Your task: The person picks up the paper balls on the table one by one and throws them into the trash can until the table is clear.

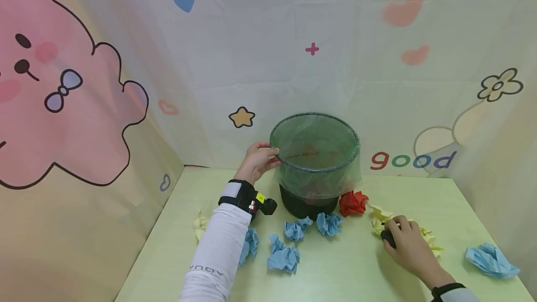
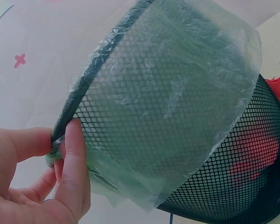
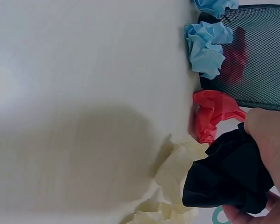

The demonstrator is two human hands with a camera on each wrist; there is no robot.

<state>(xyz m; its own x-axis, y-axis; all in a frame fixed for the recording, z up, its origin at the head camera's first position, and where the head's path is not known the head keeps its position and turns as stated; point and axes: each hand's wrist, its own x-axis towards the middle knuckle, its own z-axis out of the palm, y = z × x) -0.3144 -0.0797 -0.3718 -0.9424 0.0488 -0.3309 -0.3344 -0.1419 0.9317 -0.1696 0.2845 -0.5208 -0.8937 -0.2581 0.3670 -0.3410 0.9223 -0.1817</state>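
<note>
My left hand (image 1: 257, 160) pinches the rim of a black mesh wastebasket (image 1: 304, 206) at its left side. A thin green plastic bag (image 2: 168, 98) lines the basket and folds over the rim. Through the mesh, some crumpled red paper (image 2: 256, 151) shows inside. On the right, my right hand (image 1: 410, 247) grips a crumpled ball of black paper (image 3: 231, 170) above the table, mostly covered by the fingers in the head view. Behind that hand lie crumpled yellow paper pieces (image 1: 379, 218), and a crumpled red paper ball (image 1: 353, 203) sits beside the basket's base.
Several crumpled blue paper balls (image 1: 284, 256) lie in front of the basket, one partly behind the left forearm. Another blue piece (image 1: 492, 261) lies at the right table edge, a yellow one (image 1: 200, 225) at the left. A printed curtain (image 1: 268, 73) hangs behind the table.
</note>
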